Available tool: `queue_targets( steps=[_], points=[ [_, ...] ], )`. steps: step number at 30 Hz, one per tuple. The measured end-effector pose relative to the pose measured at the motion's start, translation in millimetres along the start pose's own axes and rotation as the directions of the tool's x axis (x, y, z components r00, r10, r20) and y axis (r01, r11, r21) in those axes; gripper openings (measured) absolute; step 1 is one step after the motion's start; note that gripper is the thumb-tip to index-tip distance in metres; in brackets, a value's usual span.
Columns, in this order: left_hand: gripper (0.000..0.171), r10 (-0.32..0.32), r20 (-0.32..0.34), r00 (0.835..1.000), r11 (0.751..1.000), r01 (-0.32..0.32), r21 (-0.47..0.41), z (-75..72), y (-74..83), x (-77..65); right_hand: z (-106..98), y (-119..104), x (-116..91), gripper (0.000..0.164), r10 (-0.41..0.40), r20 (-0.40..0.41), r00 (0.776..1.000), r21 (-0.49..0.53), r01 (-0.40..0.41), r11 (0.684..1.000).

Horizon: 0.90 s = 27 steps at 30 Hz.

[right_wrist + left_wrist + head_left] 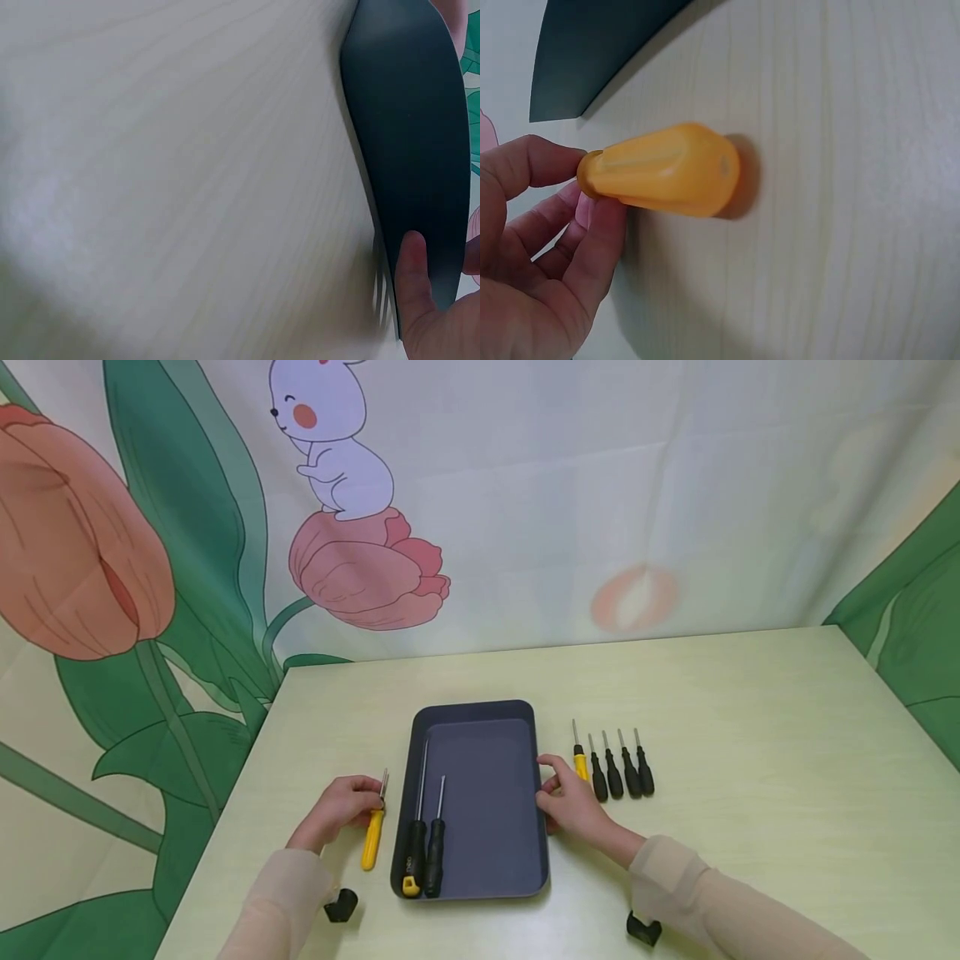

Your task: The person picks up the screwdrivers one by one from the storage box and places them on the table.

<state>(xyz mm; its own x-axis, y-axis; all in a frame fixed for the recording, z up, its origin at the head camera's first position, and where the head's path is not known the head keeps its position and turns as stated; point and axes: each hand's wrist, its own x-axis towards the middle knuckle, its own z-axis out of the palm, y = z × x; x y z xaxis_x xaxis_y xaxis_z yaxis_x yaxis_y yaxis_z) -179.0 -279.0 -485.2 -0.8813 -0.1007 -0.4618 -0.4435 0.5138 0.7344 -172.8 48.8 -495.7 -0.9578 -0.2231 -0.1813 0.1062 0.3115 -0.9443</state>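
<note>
My left hand [347,808] pinches a yellow-handled screwdriver [372,839] near its neck, left of the dark tray. Its shaft points away from me; in the left wrist view the yellow handle [667,171] faces the camera. My right hand [576,808] grips the right side of the dark tray [495,810], the thumb [414,262] against the outer wall and a finger past the rim. Inside the tray, along its left side, lie a long black screwdriver [415,852] with a yellow end and a shorter black screwdriver [434,856].
Right of the tray, a row holds another yellow screwdriver [581,764] and several small black screwdrivers [613,779], shafts pointing away. Black wrist pieces [342,906] sit by both sleeves. A printed curtain [525,510] hangs behind the pale wooden table [750,777].
</note>
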Motion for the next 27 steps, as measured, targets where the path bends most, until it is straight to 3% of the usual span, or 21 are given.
queue_targets(
  steps=[27],
  points=[
    [0.023,-0.013,-0.052,0.999,0.996,0.018,0.090,4.0,5.2,-0.4,-0.3,0.7,0.6,0.053,0.011,0.006,1.000,0.003,-0.011,1.000]
  ],
)
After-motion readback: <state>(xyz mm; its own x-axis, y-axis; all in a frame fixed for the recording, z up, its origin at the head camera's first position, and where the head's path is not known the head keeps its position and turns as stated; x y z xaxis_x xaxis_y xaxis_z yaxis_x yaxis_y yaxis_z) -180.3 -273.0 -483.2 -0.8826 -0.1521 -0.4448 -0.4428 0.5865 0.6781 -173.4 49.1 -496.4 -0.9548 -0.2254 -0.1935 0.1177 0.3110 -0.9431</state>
